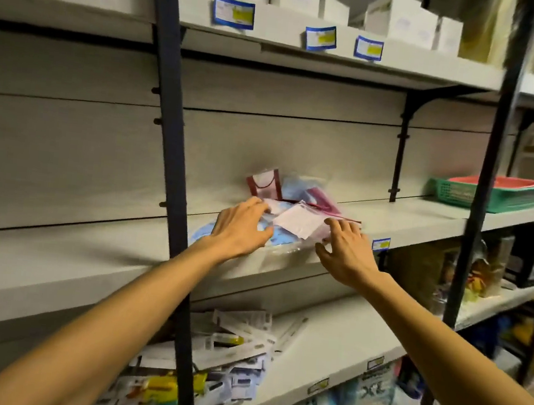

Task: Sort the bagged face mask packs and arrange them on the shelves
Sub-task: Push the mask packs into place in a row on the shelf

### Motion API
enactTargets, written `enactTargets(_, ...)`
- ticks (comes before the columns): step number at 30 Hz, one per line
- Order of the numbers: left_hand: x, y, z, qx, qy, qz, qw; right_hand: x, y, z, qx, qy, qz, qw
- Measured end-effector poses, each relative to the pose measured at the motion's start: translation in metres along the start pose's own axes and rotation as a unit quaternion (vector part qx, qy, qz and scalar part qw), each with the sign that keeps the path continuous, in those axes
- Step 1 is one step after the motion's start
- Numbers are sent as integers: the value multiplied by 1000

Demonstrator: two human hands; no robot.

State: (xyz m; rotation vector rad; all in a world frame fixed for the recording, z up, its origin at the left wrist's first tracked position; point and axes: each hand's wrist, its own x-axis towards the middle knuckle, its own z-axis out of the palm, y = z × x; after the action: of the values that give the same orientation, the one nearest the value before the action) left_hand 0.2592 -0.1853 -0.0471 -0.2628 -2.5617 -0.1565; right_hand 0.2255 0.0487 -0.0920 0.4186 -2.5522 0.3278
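the mask packs (pixel 296 220) sat in clear, shiny plastic bags that looked smooth and crinkly. the shelf (pixel 405 218) was pale grey and matt, with a faint wood grain. its posts (pixel 168 93) were dark painted metal. the green basket (pixel 487 195) was holey plastic.

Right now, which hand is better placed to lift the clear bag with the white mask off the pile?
Probably the right hand: its fingers already rest at the edge of the clear bag with the white mask. The left hand lies flat on the blue mask packs.

Stockroom — labelled shelves (pixel 307 58), boxed supplies (pixel 400 18)
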Motion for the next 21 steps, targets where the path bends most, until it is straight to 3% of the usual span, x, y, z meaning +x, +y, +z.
enactTargets(4, 68, -13, 37, -1, 73, -47, 996, 65, 36, 19, -3, -3, 7, 1000)
enactTargets(7, 113, -23, 60, 10, 79, -88, 993, 115, 52, 32, 53, -3, 31, 998)
enactTargets(12, 170, -41, 88, -18, 116, -147, 982, 193, 71, 60, 231, 28, 188, 954)
enactTargets(17, 204, -63, 103, -47, 78, -171, 981, 238, 93, 83, 159, -18, 203, 966)
enactTargets(21, 218, -71, 99, 47, 64, -169, 982, 253, 110, 92, 109, -48, 158, 980)
